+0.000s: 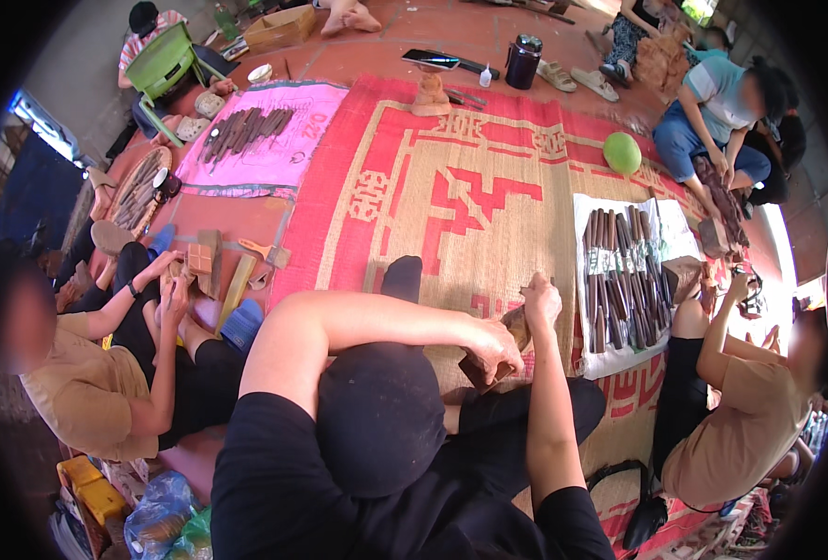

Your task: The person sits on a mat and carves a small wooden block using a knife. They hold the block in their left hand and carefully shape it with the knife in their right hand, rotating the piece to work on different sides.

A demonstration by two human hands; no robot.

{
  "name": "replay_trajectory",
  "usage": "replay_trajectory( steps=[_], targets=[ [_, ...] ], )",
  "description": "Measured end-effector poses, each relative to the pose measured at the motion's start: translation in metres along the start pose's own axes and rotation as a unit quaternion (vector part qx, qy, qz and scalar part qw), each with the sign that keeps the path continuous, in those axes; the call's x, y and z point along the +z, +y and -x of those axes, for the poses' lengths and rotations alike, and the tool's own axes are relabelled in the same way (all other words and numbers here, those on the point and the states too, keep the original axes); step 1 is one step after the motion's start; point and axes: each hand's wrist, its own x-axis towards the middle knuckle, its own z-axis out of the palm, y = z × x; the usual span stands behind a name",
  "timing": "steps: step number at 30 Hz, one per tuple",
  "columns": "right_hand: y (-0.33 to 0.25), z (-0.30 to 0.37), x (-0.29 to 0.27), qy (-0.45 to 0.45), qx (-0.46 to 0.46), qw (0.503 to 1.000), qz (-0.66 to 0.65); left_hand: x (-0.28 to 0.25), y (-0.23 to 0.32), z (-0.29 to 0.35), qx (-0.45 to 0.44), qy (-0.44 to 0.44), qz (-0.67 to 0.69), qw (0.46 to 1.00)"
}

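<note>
In front of my crossed legs, my left hand (496, 347) is closed around a brown piece of carved wood (477, 375), which shows below and beside the fingers. Just right of it and a little higher, my right hand (542, 303) is closed in a fist near the upper end of the wood. A small tip pokes out above this fist, but the thing it grips is too small to name. To the right, a white cloth (619, 362) bears rows of carving chisels (627, 271) with dark handles.
A red and tan woven mat (503, 238) spreads ahead, with a green ball-like object (622, 153) and a small carved wooden figure (431, 96). A pink sheet (311, 140) holds more tools. Co-workers sit close at left (97, 383) and right (750, 420).
</note>
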Motion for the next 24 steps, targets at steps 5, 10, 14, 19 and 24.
replay_trajectory(
  steps=[5, 10, 14, 19, 24],
  targets=[
    [-0.018, 0.023, -0.017, -0.024, -0.022, 0.993, -0.117, 0.002, -0.007, 0.011, -0.035, 0.022, 0.056, 0.998],
    [-0.010, 0.021, -0.004, -0.020, -0.024, 0.997, -0.071, -0.004, -0.005, 0.002, -0.032, -0.007, 0.040, 0.999],
    [-0.007, 0.003, 0.000, 0.028, 0.025, 0.999, 0.035, -0.005, 0.003, 0.006, -0.009, -0.012, -0.004, 1.000],
    [-0.022, 0.027, -0.009, 0.003, -0.008, 0.992, -0.124, 0.006, -0.011, 0.015, -0.010, 0.041, 0.053, 0.998],
    [-0.017, 0.018, -0.001, -0.023, -0.010, 0.998, -0.059, 0.001, -0.007, 0.008, -0.026, 0.019, 0.036, 0.999]
  ],
)
